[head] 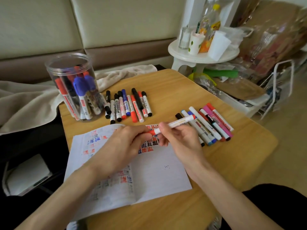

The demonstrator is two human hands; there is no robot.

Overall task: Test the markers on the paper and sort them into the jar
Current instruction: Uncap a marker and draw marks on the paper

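So both hands are on one red-and-white marker (176, 122): the left hand (126, 141) has its fingers curled round the red end and the right hand (181, 141) pinches the white barrel, just above the scribbled-on paper (159, 171) lying under them. Past the left hand is a row of loose markers (127, 105), and further out to its left the clear jar (74, 87) stands with markers inside. Another marker pile (211, 125) lies right beside the right hand on the wooden table (232, 155).
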